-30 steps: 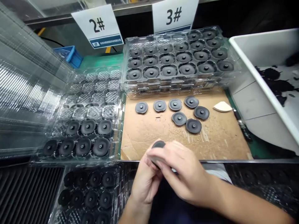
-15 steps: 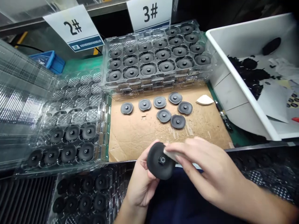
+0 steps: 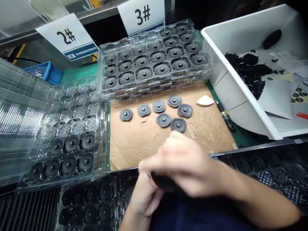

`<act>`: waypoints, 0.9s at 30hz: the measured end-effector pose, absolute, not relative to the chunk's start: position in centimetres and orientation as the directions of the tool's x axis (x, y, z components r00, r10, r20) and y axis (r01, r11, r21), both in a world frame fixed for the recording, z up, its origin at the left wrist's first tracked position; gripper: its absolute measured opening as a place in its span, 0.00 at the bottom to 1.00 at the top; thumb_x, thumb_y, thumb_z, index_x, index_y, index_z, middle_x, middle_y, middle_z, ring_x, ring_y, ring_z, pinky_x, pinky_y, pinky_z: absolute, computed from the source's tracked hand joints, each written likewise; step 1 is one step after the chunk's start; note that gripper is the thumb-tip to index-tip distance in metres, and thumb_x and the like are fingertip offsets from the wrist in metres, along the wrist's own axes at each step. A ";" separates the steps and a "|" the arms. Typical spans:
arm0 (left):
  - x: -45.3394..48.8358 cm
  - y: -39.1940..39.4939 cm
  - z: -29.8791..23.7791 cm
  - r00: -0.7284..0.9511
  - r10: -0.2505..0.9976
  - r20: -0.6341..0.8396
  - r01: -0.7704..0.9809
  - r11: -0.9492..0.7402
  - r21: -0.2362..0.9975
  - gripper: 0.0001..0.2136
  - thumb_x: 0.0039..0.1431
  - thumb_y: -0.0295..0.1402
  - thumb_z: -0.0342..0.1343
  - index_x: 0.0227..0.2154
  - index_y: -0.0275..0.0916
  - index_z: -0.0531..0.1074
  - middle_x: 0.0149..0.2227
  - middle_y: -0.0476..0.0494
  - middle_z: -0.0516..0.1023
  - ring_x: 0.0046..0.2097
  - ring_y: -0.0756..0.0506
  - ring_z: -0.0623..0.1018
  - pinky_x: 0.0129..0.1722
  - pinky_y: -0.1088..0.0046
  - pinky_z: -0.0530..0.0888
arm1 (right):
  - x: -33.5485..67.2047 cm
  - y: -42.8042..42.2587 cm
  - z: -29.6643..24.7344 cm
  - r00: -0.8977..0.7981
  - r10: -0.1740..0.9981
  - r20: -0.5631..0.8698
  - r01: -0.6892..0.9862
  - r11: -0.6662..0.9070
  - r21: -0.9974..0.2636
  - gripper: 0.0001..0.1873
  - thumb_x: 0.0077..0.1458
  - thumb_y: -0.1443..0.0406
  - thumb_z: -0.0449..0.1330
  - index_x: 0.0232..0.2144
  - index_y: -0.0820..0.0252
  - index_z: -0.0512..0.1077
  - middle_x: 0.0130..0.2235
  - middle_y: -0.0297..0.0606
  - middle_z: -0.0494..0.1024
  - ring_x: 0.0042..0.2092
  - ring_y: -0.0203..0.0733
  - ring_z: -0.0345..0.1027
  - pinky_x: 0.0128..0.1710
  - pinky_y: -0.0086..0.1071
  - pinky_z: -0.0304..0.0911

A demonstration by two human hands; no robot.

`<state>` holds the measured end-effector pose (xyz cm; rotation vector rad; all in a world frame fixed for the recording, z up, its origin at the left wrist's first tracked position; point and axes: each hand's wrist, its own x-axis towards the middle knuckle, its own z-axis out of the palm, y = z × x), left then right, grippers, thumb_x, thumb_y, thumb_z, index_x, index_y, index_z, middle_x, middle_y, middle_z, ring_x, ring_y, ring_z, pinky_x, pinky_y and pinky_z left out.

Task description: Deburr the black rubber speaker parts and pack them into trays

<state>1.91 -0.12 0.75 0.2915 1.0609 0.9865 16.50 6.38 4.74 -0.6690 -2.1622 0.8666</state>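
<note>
Held item: a round black rubber disc (image 3: pixel 163 183), partly hidden between both hands, just in front of a brown cardboard sheet (image 3: pixel 137 147).
Left hand (image 3: pixel 144 199): fingers curled, cupping the disc from below.
Right hand (image 3: pixel 183 163): blurred, lying over the disc; its grip cannot be made out.
Nearby: seven round grey discs (image 3: pixel 164 119) lie on the cardboard, below a stacked clear plastic tray (image 3: pixel 154 91).

right hand (image 3: pixel 180 163): motion-blurred | dark disc (image 3: pixel 162 181): mostly hidden under it
</note>
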 end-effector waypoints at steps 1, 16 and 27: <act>1.9 0.0 1.0 0.158 0.789 -0.593 -0.563 0.566 0.603 0.23 0.37 0.39 0.70 0.40 0.42 0.77 0.40 0.44 0.81 0.44 0.37 0.79 0.41 0.65 0.78 | 16.7 6.9 3.9 -0.531 0.773 0.347 0.280 0.546 -0.789 0.14 0.61 0.68 0.48 0.42 0.58 0.73 0.34 0.33 0.78 0.35 0.35 0.69 0.37 0.31 0.61; -0.3 0.7 -0.6 0.104 0.838 -0.535 -0.809 0.385 0.444 0.26 0.39 0.40 0.67 0.46 0.45 0.74 0.48 0.44 0.78 0.51 0.40 0.75 0.51 0.67 0.73 | 15.2 5.1 0.1 -0.295 0.954 0.062 0.446 0.194 -0.874 0.13 0.61 0.65 0.50 0.47 0.56 0.69 0.45 0.38 0.76 0.46 0.40 0.69 0.44 0.32 0.64; -0.6 -0.2 -0.4 0.017 0.840 -0.542 -0.752 0.368 0.547 0.21 0.36 0.37 0.70 0.38 0.44 0.78 0.38 0.47 0.81 0.44 0.45 0.78 0.45 0.76 0.75 | 10.9 5.5 4.7 -0.546 0.794 0.269 0.370 0.516 -0.773 0.15 0.59 0.71 0.47 0.42 0.70 0.71 0.35 0.44 0.76 0.34 0.41 0.66 0.36 0.36 0.62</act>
